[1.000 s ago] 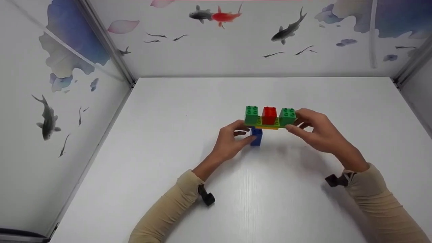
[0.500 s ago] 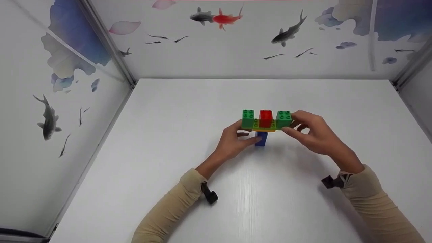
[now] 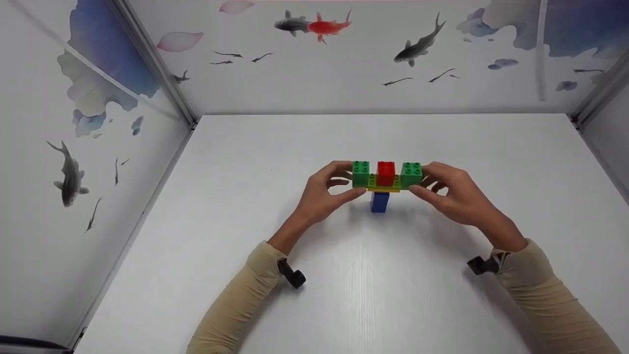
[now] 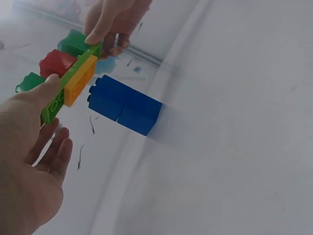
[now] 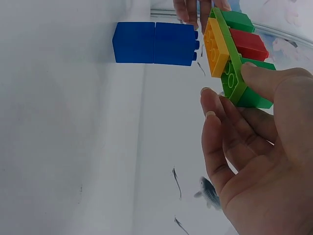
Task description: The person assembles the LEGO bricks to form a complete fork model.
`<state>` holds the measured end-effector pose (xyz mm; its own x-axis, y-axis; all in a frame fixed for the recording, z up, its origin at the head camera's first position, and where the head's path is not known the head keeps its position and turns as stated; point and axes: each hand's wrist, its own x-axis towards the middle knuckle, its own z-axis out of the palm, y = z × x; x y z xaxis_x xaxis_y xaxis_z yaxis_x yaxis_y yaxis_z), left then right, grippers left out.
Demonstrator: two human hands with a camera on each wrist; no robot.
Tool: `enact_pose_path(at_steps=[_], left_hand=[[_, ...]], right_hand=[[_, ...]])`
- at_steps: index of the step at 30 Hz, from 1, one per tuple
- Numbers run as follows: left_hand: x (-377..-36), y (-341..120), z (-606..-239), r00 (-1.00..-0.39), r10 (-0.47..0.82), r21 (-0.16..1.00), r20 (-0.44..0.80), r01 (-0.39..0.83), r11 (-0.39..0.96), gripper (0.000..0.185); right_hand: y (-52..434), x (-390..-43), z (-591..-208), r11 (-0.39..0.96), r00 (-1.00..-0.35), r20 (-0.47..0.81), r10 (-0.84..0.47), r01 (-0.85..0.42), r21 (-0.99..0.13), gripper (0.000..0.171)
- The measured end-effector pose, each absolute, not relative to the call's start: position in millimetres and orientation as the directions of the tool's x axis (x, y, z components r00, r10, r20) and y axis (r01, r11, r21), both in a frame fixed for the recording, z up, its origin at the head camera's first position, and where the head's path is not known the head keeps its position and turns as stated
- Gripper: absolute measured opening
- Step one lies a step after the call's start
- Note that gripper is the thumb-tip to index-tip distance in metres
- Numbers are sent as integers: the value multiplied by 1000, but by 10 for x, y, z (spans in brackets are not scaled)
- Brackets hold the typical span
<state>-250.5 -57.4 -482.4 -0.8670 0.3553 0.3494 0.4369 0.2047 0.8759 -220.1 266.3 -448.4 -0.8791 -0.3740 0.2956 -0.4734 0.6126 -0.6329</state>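
Note:
A toy-brick assembly is held between both hands: a lime green plate (image 4: pixel 55 105) carries a green brick (image 3: pixel 360 174), a red brick (image 3: pixel 385 174) and another green brick (image 3: pixel 411 175) on top, with a yellow-orange plate (image 5: pixel 215 48) fixed underneath. My left hand (image 3: pixel 322 193) pinches its left end, thumb in front. At the right end my right hand (image 3: pixel 452 194) pinches likewise. Below stands a stack of two blue bricks (image 4: pixel 125 105), upright on the table. Both wrist views show a gap between the blue studs and the yellow-orange plate.
The white table (image 3: pixel 363 295) spreads all around the bricks. White panels printed with fish and leaf shapes form a back wall (image 3: pixel 363 59) and a left wall (image 3: pixel 34 206). A black wrist device (image 3: pixel 292 274) sits at the left sleeve cuff.
My left hand has let go of the blue stack and now pinches the assembly's left end. The assembly has shifted slightly left and down, with the right hand still holding it.

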Motion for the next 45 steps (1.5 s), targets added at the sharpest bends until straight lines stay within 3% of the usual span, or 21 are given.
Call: enact_pose_path(at_steps=[10, 27, 45], left_hand=[[-2546, -681, -4789, -859, 375, 883, 348, 435, 178, 42], [-2576, -729, -4816, -841, 411, 890, 353, 437, 128, 41], [-2575, -722, -4829, -833, 413, 858, 368, 475, 194, 41]], right_hand=[[2678, -2222, -4520, 620, -893, 260, -367, -443, -648, 36], [2651, -2241, -4552, 632, -900, 227, -372, -424, -649, 38], [2635, -2225, -4593, 634, -915, 172, -366, -380, -673, 42]])
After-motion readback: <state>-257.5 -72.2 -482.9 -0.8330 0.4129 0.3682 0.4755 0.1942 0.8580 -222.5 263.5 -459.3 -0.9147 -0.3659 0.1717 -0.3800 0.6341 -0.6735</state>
